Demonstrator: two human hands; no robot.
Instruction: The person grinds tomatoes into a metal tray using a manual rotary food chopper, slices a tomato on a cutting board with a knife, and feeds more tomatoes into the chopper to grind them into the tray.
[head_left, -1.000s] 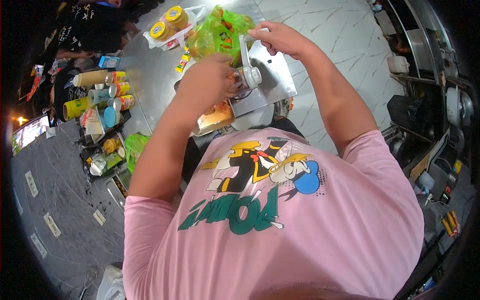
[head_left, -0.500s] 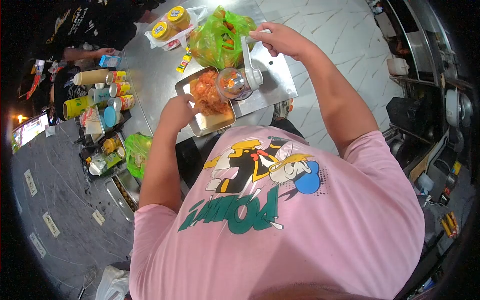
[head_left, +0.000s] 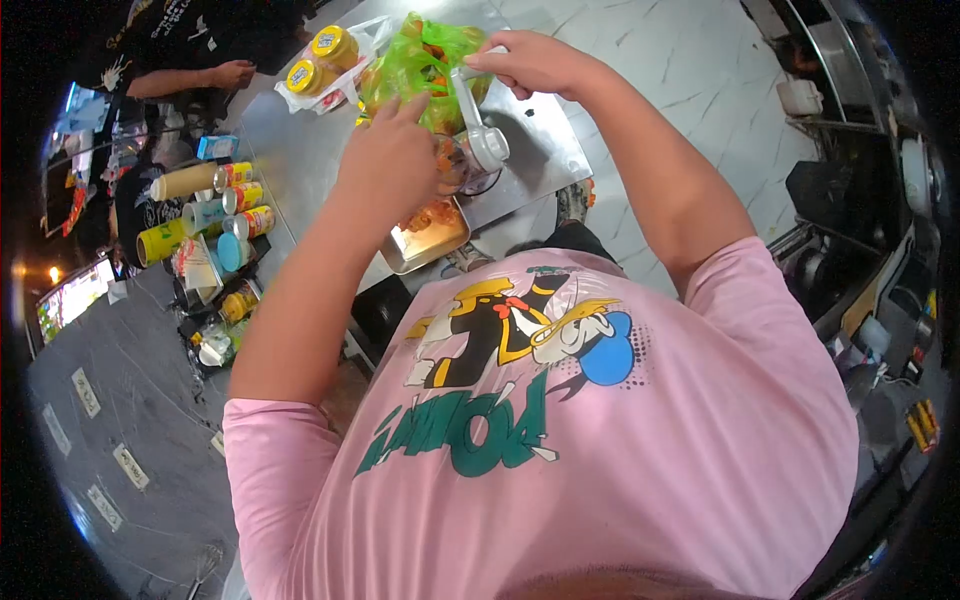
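A hand-crank grinder (head_left: 486, 150) with a white arm and a clear drum stands on the steel table. My right hand (head_left: 530, 65) is closed around the end of its crank handle (head_left: 464, 100). My left hand (head_left: 390, 150) is stretched out over the metal tray (head_left: 440, 252), fingers apart, in front of a green plastic bag (head_left: 450, 42) of reddish-orange produce. Whether its fingertips touch the bag I cannot tell. Orange-red shredded food (head_left: 437, 214) lies in the tray, mostly hidden by that hand and forearm.
Two yellow-lidded jars (head_left: 322, 60) sit in a white bag at the table's far left. Bottles and jars (head_left: 240, 200) stand along the left side, near a blue carton (head_left: 217, 147). Another person's hand (head_left: 234, 75) is beyond the table's far left edge.
My left hand has lifted from the tray's near side and moved forward to the green bag, its fingers spreading. My right hand stays on the crank handle, which is slightly farther left in view.
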